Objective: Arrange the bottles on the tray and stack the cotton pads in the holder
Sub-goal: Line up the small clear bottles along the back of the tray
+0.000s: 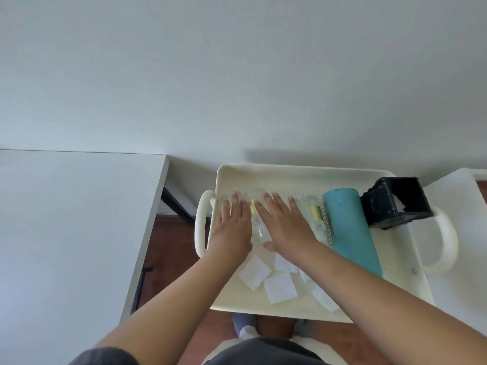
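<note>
A cream perforated tray (295,175) with two loop handles holds everything. My left hand (232,225) and my right hand (284,225) lie flat, fingers extended, over clear bottles lying at the tray's left. One clear bottle (259,229) shows between the hands; another's end (224,202) peeks out past my left fingertips. A clear bottle with a yellow label (313,214) lies to the right of my right hand, beside a teal bottle (350,233). The black cotton-pad holder (398,204) sits tipped at the tray's far right. Several white square cotton pads (279,287) lie loose under my forearms.
A white table (66,219) stands to the left, its edge a short gap from the tray's left handle (201,222). Another white surface (458,206) borders the right handle (445,241). A white wall rises just behind. Wood floor and my feet show below.
</note>
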The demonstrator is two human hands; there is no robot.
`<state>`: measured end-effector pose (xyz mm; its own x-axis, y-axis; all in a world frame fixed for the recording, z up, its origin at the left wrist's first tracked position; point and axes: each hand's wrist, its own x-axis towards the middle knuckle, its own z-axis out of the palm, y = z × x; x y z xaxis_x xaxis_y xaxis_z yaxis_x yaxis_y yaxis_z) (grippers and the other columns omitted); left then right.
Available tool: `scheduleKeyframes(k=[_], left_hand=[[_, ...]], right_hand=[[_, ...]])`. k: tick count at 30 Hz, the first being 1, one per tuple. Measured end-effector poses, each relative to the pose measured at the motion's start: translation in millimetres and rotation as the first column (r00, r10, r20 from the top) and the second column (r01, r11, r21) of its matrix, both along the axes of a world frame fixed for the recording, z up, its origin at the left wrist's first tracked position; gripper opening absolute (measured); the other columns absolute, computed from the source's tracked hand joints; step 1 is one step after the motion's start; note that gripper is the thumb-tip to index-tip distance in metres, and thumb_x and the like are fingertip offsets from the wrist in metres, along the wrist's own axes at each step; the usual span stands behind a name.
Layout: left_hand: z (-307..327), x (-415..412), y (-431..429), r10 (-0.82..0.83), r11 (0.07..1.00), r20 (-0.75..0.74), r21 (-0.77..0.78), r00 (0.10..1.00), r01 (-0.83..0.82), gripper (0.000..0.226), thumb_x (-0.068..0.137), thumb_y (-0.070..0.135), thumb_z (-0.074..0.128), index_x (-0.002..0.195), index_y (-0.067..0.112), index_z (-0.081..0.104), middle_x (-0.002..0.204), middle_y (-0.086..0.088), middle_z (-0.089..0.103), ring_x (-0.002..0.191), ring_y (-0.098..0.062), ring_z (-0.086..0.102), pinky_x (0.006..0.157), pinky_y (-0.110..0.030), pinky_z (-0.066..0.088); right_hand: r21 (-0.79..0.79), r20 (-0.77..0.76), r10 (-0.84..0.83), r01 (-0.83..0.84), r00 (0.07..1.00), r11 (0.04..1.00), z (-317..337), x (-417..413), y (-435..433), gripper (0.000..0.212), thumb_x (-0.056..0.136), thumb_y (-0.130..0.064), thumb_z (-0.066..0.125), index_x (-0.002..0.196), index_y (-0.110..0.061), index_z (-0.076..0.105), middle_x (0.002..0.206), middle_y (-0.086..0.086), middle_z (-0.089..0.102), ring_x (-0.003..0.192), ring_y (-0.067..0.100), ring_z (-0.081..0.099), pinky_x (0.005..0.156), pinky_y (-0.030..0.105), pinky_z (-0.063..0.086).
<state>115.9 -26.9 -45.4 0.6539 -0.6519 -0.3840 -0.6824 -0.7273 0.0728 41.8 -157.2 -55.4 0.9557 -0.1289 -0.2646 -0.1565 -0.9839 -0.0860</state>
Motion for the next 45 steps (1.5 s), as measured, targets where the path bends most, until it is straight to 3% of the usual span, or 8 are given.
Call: scheduleKeyframes(k=[7, 12, 17, 21, 27, 33, 37, 45], left_hand=[[-5.8, -2.0, -3.1, -0.133, 0.989, 0.143, 0.083, 0.981, 0.122, 0.096, 0.092, 0.039, 0.060, 0.150, 0.001, -0.007, 0.159, -0.024, -0.005, 0.143, -0.048, -0.008, 0.118, -0.051, -0.002], [11.8, 11.3, -5.0, -0.090, 0.996, -0.070, 0.017, 0.994, 0.091, 0.092, 0.090, 0.037, 0.064, 0.153, 0.006, 0.003, 0.162, -0.016, 0.000, 0.146, -0.045, -0.003, 0.119, -0.045, 0.012], [42.7, 31.5, -12.2, -0.038, 0.997, -0.253, -0.081, 0.967, 0.018, 0.065, 0.088, 0.038, 0.067, 0.141, 0.011, 0.041, 0.149, -0.005, 0.039, 0.139, -0.029, 0.032, 0.107, -0.038, 0.034], [61.4, 50.2, -18.8, 0.013, 0.994, -0.260, -0.102, 0.965, -0.041, 0.050, 0.088, 0.043, 0.064, 0.133, 0.022, 0.053, 0.135, 0.003, 0.056, 0.122, -0.018, 0.052, 0.100, -0.035, 0.042], [72.0, 77.6, -16.0, 0.084, 0.962, -0.321, -0.220, 0.943, -0.160, 0.043, 0.092, 0.037, 0.062, 0.133, 0.024, 0.056, 0.136, 0.005, 0.058, 0.119, -0.016, 0.056, 0.096, -0.028, 0.043], [69.3, 95.0, -16.2, 0.126, 0.908, -0.276, -0.356, 0.953, -0.223, 0.036, 0.097, 0.031, 0.056, 0.132, 0.022, 0.056, 0.138, 0.003, 0.056, 0.120, -0.015, 0.054, 0.098, -0.026, 0.040], [63.5, 94.3, -9.5, 0.074, 0.907, -0.275, -0.381, 0.958, -0.180, 0.054, 0.087, 0.036, 0.068, 0.137, 0.022, 0.051, 0.140, 0.006, 0.053, 0.121, -0.011, 0.051, 0.094, -0.019, 0.034], [56.1, 102.5, -8.4, -0.061, 0.915, -0.197, -0.403, 0.979, -0.025, 0.055, 0.090, 0.021, 0.067, 0.140, 0.021, 0.046, 0.138, 0.006, 0.050, 0.093, -0.008, 0.055, 0.089, -0.024, 0.046]], right_hand=[[0.007, 0.041, 0.014, -0.014, 0.999, 1.000, -4.6, 0.3, 5.5, 0.092, 0.087, -0.041, 0.060, 0.150, -0.019, -0.005, 0.159, 0.013, -0.005, 0.147, 0.022, 0.004, 0.116, 0.049, -0.008], [0.112, 0.028, 0.022, -0.025, 0.999, 0.993, 1.8, 3.8, -3.8, 0.088, 0.089, -0.037, 0.059, 0.150, -0.019, -0.003, 0.160, 0.013, -0.004, 0.147, 0.021, 0.008, 0.118, 0.045, -0.006], [0.379, -0.038, -0.045, 0.056, 0.998, 0.924, 23.6, 8.7, -26.2, 0.076, 0.089, -0.034, 0.060, 0.149, -0.026, 0.015, 0.161, 0.002, 0.007, 0.142, 0.024, 0.022, 0.111, 0.035, 0.025], [0.507, -0.016, -0.097, 0.091, 0.995, 0.857, 42.7, 23.1, -42.3, 0.067, 0.085, -0.032, 0.062, 0.145, -0.029, 0.031, 0.156, -0.005, 0.023, 0.138, 0.015, 0.031, 0.101, 0.025, 0.030], [0.547, 0.130, -0.180, 0.081, 0.975, 0.833, 52.4, 49.5, -43.4, 0.056, 0.086, -0.032, 0.059, 0.138, -0.021, 0.042, 0.144, -0.004, 0.043, 0.127, 0.014, 0.045, 0.099, 0.022, 0.034], [0.587, 0.186, -0.238, 0.086, 0.953, 0.805, 48.1, 62.4, -38.6, 0.054, 0.092, -0.032, 0.051, 0.143, -0.022, 0.035, 0.142, -0.003, 0.042, 0.112, 0.013, 0.052, 0.089, 0.023, 0.040], [0.586, 0.138, -0.233, 0.111, 0.963, 0.803, 44.7, 60.8, -39.9, 0.065, 0.092, -0.027, 0.053, 0.148, -0.030, 0.020, 0.150, -0.006, 0.029, 0.122, 0.014, 0.045, 0.091, 0.025, 0.039], [0.577, 0.165, -0.301, 0.155, 0.939, 0.802, 34.3, 56.3, -35.8, 0.059, 0.095, -0.022, 0.051, 0.146, -0.032, 0.024, 0.141, -0.002, 0.038, 0.102, 0.014, 0.051, 0.081, 0.023, 0.038]])
